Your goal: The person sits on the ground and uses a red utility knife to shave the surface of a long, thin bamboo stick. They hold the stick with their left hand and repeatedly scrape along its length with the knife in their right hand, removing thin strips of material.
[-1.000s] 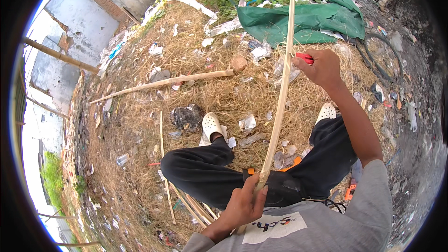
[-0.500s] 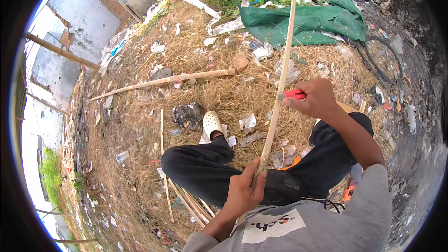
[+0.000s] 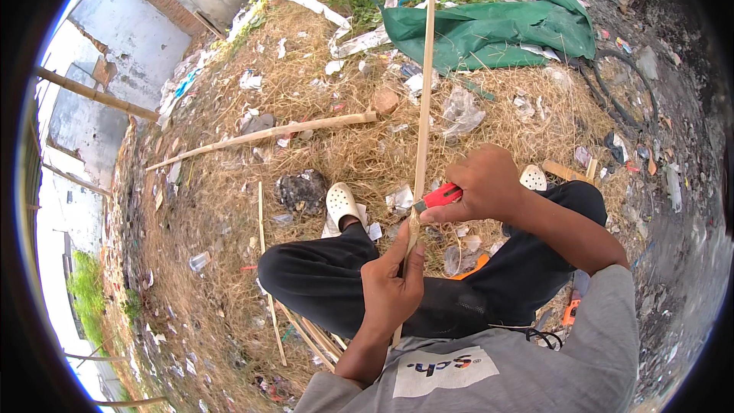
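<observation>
A long, pale bamboo strip [image 3: 426, 99] runs from my lap up past the far edge of the picture. My left hand [image 3: 391, 279] is closed around its near part, above my crossed legs. In my right hand [image 3: 485, 187] is a red utility knife [image 3: 442, 196], gripped by its handle. The knife's blade end touches the strip just beyond my left fingertips, at a knot-like spot. Several cut bamboo strips [image 3: 315, 336] lie on the ground beside my left thigh, and one thin strip [image 3: 267, 275] lies apart to their left.
A thicker bamboo pole [image 3: 264, 135] lies across the dry grass ahead. Beyond it spreads a green tarp [image 3: 497, 34]. A dark lump [image 3: 301, 192] sits by my left clog [image 3: 342, 203]. An orange object [image 3: 570, 312] is near my right hip. Litter covers the ground.
My right hand has drawn the knife down along the strip toward my left hand. The strip has swung more upright, its far end shifting left, and my left hand has moved slightly up and left.
</observation>
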Motion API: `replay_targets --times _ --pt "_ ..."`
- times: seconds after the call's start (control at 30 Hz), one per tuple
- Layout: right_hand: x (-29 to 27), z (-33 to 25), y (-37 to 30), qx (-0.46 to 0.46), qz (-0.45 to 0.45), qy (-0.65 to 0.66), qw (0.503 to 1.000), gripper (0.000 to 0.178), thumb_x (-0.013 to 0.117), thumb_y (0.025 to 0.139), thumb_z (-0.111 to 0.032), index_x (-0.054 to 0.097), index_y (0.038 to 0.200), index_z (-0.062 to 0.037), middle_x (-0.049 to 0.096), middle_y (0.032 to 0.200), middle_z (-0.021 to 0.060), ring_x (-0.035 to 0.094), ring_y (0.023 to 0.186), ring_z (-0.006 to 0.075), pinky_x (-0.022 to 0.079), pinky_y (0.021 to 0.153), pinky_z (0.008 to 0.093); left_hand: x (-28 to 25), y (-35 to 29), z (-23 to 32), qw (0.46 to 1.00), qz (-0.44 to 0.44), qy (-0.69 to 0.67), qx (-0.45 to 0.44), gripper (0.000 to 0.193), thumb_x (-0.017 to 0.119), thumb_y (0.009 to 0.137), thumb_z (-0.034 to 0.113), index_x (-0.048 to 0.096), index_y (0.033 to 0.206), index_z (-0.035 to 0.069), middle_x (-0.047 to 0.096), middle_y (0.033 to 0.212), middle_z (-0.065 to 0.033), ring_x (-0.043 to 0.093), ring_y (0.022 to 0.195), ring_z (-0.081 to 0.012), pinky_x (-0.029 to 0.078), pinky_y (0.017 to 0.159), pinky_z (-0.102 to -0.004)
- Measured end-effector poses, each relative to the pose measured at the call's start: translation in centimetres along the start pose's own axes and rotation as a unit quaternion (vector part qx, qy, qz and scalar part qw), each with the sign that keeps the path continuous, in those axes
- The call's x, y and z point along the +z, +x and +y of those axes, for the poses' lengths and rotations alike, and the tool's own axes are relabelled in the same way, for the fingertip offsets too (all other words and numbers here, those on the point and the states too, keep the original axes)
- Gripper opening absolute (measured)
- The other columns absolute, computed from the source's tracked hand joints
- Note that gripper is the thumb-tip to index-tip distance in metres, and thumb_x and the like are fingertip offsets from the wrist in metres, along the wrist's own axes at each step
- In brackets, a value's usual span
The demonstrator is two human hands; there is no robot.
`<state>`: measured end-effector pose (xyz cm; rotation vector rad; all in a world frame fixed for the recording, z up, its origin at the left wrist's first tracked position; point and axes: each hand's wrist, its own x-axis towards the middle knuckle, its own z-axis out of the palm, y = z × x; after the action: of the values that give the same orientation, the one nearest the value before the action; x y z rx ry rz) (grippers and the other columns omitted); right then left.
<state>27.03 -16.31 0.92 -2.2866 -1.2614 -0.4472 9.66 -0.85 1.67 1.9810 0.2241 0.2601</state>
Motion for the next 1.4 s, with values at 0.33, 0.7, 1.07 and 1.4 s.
replay_targets --times 0.33,0.7,1.07,1.4 --pt "-1.0 3.1 1.4 0.127 0.025 -0.046 0.991 0.071 0.065 0.07 -0.077 0.056 0.052 -0.0088 0.046 0.045 0.0111 0.052 0.042 0.031 0.038 0.042 0.0407 -0.3 -1.7 0.4 0.999 -0.04 0.021 -0.001 0.038 0.059 0.095 0.005 0.056 0.13 -0.009 0.061 0.074 0.0019 0.05 0.067 -0.0013 0.041 0.057 -0.0184" --pt "0.8 -2.0 -0.4 0.001 -0.046 0.024 0.999 0.071 0.067 0.067 -0.077 0.051 0.048 -0.0112 0.044 0.042 0.006 0.048 0.038 0.0255 0.037 0.04 0.0377 -0.5 -0.3 0.5 0.982 0.067 0.169 0.056 0.035 0.066 0.086 0.002 0.066 0.12 -0.002 0.051 0.055 -0.0128 0.047 0.053 -0.004 0.039 0.05 -0.0239" --pt "0.6 1.0 1.0 0.06 -0.004 -0.057 0.997 0.072 0.064 0.069 -0.078 0.052 0.048 -0.0103 0.044 0.041 0.007 0.05 0.038 0.0272 0.037 0.039 0.0386 -0.5 0.7 0.3 0.952 0.055 0.27 0.13 0.037 0.068 0.08 0.0 0.069 0.117 0.001 0.049 0.055 -0.0123 0.048 0.043 -0.0197 0.038 0.046 -0.03" --pt "1.2 -0.6 0.7 0.054 -0.061 -0.017 0.997 0.076 0.061 0.07 -0.081 0.057 0.049 -0.0088 0.045 0.041 0.0081 0.051 0.038 0.0279 0.038 0.039 0.0382 -0.7 1.6 0.1 0.966 0.068 0.224 0.11 0.034 0.065 0.082 0.0 0.069 0.115 0.0 0.046 0.055 -0.0133 0.045 0.044 -0.0149 0.038 0.048 -0.0272"
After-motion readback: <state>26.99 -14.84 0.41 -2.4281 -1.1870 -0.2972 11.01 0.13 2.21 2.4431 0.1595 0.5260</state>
